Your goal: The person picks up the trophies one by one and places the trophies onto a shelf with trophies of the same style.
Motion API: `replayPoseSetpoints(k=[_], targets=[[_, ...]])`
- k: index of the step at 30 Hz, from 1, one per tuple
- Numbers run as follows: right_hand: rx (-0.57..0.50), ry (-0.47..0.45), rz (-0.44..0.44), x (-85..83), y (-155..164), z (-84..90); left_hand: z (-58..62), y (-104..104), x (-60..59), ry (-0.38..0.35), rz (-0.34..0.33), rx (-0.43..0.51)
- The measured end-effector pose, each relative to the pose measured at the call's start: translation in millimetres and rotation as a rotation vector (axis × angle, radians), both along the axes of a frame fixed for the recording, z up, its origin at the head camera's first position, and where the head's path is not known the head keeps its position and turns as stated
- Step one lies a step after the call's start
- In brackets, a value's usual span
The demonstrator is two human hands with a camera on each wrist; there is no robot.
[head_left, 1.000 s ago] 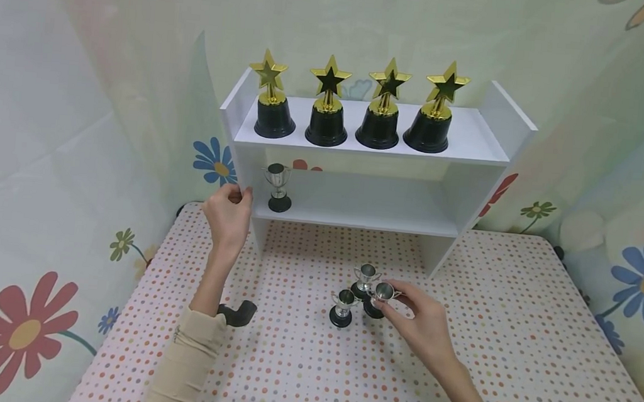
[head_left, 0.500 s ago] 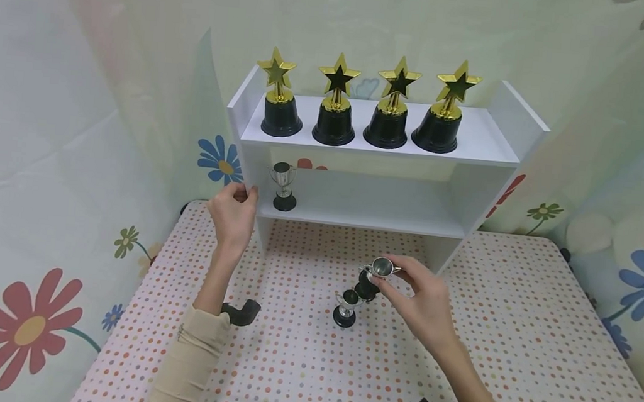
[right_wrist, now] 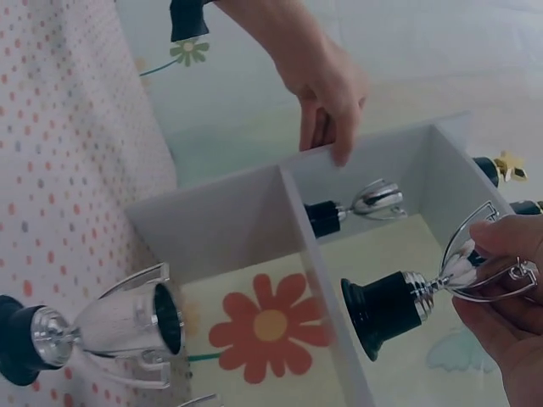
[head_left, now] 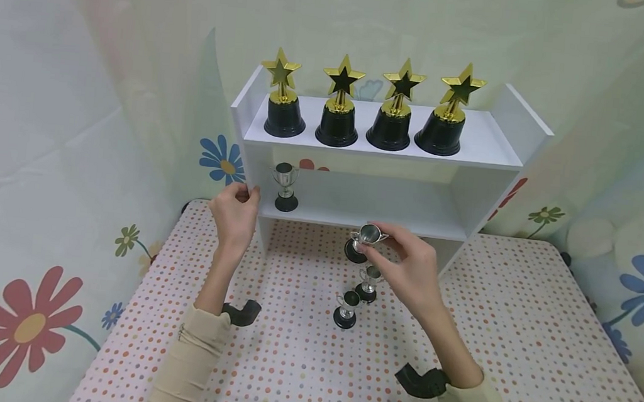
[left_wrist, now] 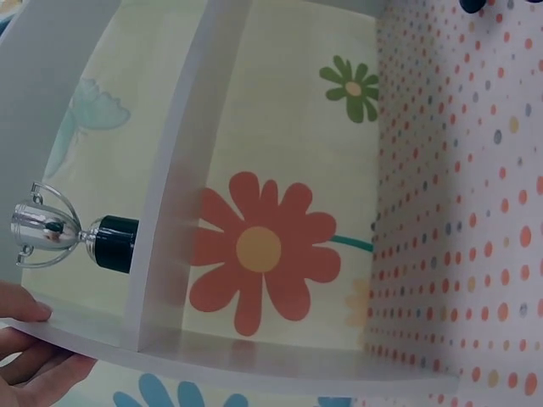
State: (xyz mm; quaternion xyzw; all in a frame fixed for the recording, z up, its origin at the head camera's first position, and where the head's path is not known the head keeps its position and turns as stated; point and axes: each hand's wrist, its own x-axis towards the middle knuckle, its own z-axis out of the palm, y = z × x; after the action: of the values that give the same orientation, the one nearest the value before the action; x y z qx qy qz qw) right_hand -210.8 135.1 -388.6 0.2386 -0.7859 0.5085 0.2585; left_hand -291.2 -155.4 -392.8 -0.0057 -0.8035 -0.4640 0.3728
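Observation:
My right hand [head_left: 402, 264] pinches a small silver cup trophy [head_left: 365, 239] [right_wrist: 424, 297] by its bowl and holds it in the air just in front of the white shelf unit's [head_left: 490, 157] lower shelf. My left hand [head_left: 235, 210] [right_wrist: 327, 85] grips the shelf unit's left side panel. One silver cup trophy [head_left: 285, 185] [left_wrist: 59, 233] stands on the lower shelf at the left. Two more silver cup trophies [head_left: 368, 283] [head_left: 346, 308] stand on the dotted tablecloth below my right hand.
Several gold star trophies [head_left: 370, 107] on black bases line the top shelf. The dotted tablecloth [head_left: 517, 317] spreads to the right and front. Flowered fabric [head_left: 23, 322] hangs behind and to both sides of the table.
My right hand has lifted one silver cup off the tablecloth and carried it up and left toward the lower shelf. My left hand has stayed on the side panel.

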Motion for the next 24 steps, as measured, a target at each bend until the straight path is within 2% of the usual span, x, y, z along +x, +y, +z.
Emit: replayPoseSetpoints(k=[7,11,17,24], targets=[[-0.028,-0.081,0.009,-16.5,-9.6,16.1,0.4,-0.1,-0.6,-0.028,0.003,0.013],[-0.007,-0.145,-0.02,-25.3,-13.9,21.7,0.7,0.9,-0.1,-0.039,0.001,0.017],[-0.009,-0.162,-0.017,-37.7,-19.3,28.4,0.3,1.0,-0.3,-0.03,-0.008,0.018],[0.068,-0.229,-0.052,-55.5,-25.9,35.6,-0.8,0.4,-0.6,-0.033,-0.005,0.025]])
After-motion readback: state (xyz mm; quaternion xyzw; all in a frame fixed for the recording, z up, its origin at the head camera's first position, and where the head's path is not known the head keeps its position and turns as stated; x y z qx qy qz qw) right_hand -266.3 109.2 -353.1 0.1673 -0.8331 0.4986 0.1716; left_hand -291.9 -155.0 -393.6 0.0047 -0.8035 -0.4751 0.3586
